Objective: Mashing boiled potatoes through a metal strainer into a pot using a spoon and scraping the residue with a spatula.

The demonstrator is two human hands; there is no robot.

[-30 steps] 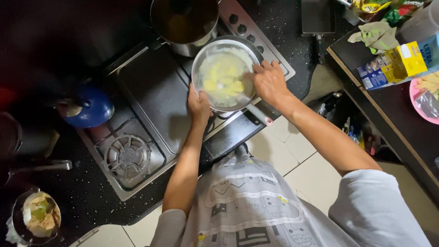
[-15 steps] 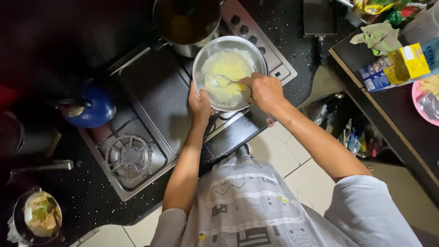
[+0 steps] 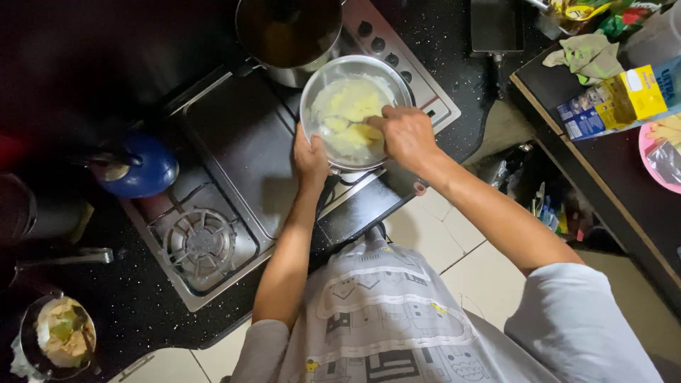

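Head view: our left hand (image 3: 310, 157) grips the near rim of a metal bowl (image 3: 356, 113) of yellow mash sitting on the stove (image 3: 234, 149) at its right end, while our right hand (image 3: 406, 133) pinches a spoon (image 3: 340, 120) inside it, beside a steel pot (image 3: 287, 32)

Black speckled counter (image 3: 106, 305) with inset steel stove (image 3: 234, 163), blue kettle (image 3: 138, 167), small food bowl (image 3: 57, 337).
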